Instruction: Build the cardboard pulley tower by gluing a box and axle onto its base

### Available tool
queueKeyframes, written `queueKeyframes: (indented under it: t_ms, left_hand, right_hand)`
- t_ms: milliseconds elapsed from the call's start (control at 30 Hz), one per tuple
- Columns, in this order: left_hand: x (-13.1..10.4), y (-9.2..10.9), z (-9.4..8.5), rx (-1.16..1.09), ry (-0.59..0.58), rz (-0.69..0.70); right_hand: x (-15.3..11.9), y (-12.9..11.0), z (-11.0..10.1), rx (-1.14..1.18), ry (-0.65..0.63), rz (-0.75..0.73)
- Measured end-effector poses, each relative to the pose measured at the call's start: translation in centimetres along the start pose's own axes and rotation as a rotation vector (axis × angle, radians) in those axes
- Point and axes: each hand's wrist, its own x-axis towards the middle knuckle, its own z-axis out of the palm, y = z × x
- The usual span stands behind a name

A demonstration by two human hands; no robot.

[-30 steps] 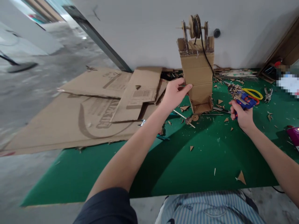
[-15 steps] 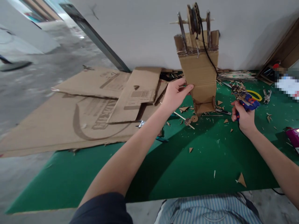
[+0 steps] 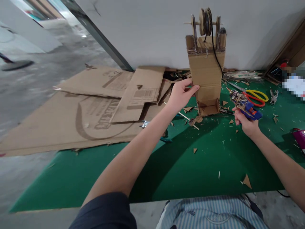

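Observation:
A tall cardboard structure (image 3: 206,68) stands on the green table, with a cardboard spool (image 3: 205,22) on a stick between two uprights at its top. A black cord hangs from the spool down the right side. My left hand (image 3: 182,93) pinches the structure's left edge at mid height. To the right, my right hand (image 3: 246,122) is wrapped round a blue glue gun (image 3: 249,108), whose debris-covered front points up and left toward the structure. A small cardboard disc (image 3: 198,119) and a thin stick lie by the structure's base.
Large flat cardboard sheets (image 3: 95,117) cover the table's left part. Scissors (image 3: 256,97) with yellow and orange handles and metal pliers (image 3: 274,96) lie at the right. Cardboard scraps dot the green table (image 3: 186,178). A white wall (image 3: 152,38) rises behind.
The structure's top has shifted right and is more upright, my left hand still on its edge. The glue gun has moved slightly left and turned, uncovering more of the scissors.

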Motion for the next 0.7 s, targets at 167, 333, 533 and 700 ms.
queueKeyframes:
  t_ms: [167, 333, 533, 700]
  left_hand:
    - [0.0, -0.6, 0.3, 0.007, -0.010, 0.003]
    - [0.0, -0.8, 0.5, 0.014, 0.020, 0.024]
    - [-0.2, 0.0, 0.6, 0.005, -0.005, -0.023]
    - [-0.2, 0.4, 0.8, -0.034, 0.004, -0.051]
  right_hand:
    - [-0.4, -0.4, -0.3, -0.136, -0.092, -0.062]
    - [-0.5, -0.5, -0.3, -0.220, -0.199, -0.061]
    - [-0.5, -0.1, -0.4, -0.200, -0.261, -0.006]
    - [-0.5, -0.5, -0.3, -0.200, -0.247, -0.011]
